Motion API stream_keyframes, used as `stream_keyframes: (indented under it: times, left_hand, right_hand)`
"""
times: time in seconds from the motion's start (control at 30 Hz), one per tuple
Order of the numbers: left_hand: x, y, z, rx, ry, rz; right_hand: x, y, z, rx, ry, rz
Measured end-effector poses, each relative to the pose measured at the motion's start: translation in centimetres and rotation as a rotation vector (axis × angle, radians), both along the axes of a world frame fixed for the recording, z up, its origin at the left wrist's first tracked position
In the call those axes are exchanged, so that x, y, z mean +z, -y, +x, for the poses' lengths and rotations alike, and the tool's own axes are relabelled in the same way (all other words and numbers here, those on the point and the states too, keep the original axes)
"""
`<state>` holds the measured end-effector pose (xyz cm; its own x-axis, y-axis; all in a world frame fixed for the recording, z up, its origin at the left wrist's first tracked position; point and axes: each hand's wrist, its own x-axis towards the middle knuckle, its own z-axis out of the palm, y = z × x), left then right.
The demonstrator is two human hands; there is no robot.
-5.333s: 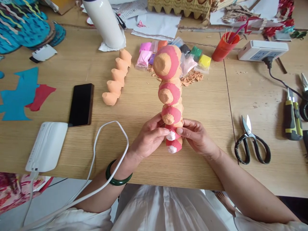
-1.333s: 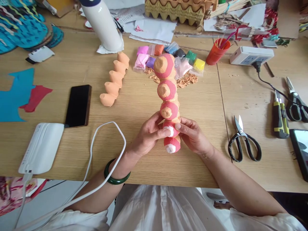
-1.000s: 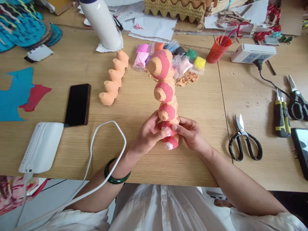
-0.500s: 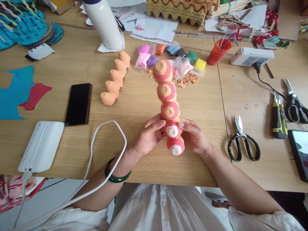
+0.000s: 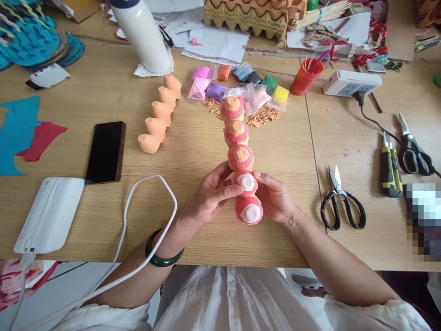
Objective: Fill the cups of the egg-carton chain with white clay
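Between my hands is an egg-carton strip [image 5: 240, 157], a row of orange cups coated with pink-red clay. White clay caps the two cups nearest me; the farther cups have bare orange tips. My left hand [image 5: 215, 193] grips the strip's left side, its thumb lying by the white cap of the second cup. On the other side, my right hand [image 5: 275, 195] holds the edge near that same cup with thumb and fingers. A plain orange egg-carton strip [image 5: 160, 115] lies to the left. Bags of coloured clay [image 5: 216, 91] and orange shavings [image 5: 263, 116] are beyond the held strip.
Black-handled scissors [image 5: 342, 202] lie to the right, with a yellow-black cutter [image 5: 391, 168] farther over. A red cup [image 5: 306, 77] of sticks and a power strip [image 5: 352, 82] stand behind. On the left are a phone [image 5: 105, 151], a white device [image 5: 51, 214] and its cable [image 5: 127, 216].
My left thumb has moved right and down onto the second cup, near its white cap. The strip has tipped slightly, its far end coming lower in view. The camera view has shifted slightly right.
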<state>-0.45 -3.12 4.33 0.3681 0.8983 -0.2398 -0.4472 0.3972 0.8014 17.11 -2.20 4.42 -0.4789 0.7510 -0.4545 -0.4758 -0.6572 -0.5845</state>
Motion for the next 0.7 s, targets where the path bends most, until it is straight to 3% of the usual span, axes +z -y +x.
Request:
stream_keyframes:
  times: [0.27, 0.5, 0.7]
  left_hand:
    - [0.42, -0.05, -0.02, -0.007, 0.004, 0.009]
    - [-0.06, 0.12, 0.06, -0.010, -0.014, 0.047]
    - [-0.49, 0.61, 0.33, 0.122, -0.071, 0.079]
  right_hand:
    - [-0.13, 0.03, -0.16, -0.038, -0.006, -0.015]
    - [0.07, 0.05, -0.32, -0.037, -0.003, 0.019]
    - [-0.17, 0.19, -0.32, -0.045, 0.001, 0.007]
